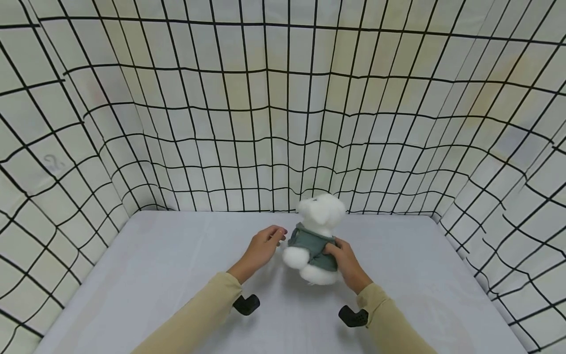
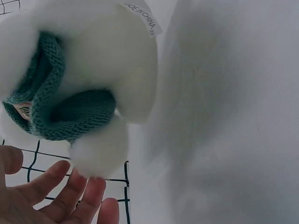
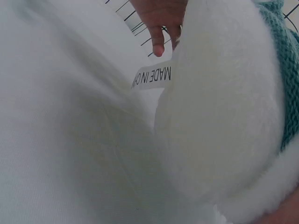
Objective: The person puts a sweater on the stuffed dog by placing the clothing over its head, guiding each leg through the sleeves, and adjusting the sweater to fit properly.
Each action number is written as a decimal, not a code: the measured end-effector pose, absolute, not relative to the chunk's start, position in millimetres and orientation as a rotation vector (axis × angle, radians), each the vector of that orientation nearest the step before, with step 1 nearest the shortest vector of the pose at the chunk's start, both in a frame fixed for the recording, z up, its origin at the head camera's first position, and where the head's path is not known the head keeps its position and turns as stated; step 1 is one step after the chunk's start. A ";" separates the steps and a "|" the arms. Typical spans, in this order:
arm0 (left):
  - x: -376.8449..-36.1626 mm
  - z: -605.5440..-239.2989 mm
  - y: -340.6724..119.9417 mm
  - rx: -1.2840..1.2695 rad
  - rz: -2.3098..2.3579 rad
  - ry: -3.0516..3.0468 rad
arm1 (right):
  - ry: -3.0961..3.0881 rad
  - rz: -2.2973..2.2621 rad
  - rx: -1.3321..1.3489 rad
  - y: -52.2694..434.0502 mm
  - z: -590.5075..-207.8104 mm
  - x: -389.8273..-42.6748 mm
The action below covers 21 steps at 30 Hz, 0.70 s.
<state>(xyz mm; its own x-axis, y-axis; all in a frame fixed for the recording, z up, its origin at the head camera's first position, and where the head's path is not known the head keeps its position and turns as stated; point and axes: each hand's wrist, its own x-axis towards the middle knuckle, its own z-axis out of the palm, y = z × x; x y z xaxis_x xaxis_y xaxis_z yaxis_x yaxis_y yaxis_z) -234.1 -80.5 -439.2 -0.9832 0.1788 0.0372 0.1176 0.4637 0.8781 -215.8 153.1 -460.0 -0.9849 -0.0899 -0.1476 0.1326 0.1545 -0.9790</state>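
Observation:
A white plush toy dog point(image 1: 322, 211) in a green knitted garment point(image 1: 311, 244) is held tilted over the table. My right hand point(image 1: 347, 260) grips its side, thumb across the garment; in the right wrist view only a sliver of that hand shows at the lower right corner. My left hand point(image 1: 264, 246) is on the toy's other side, fingers loosely bent and holding nothing. In the left wrist view its fingertips point(image 2: 96, 184) are close to a fluffy white limb point(image 2: 100, 149); whether they touch cannot be told. A printed white tag point(image 3: 154, 77) sticks out from the plush.
The pale table point(image 1: 177, 255) lies under both arms. Black netting point(image 1: 269, 105) over white sheeting rises along its back and both sides. A black device point(image 1: 246, 305) sits at the left wrist, and another black device point(image 1: 353, 316) at the right wrist.

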 end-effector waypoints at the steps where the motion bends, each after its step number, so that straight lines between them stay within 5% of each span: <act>1: -234.3 -439.6 -79.8 0.264 1.571 2.616 | 2.222 -1.956 0.042 153.0 -459.5 -215.2; 21: -232.3 -445.9 -82.7 0.316 1.867 1.570 | 1.725 -2.245 0.065 138.9 -452.2 -207.8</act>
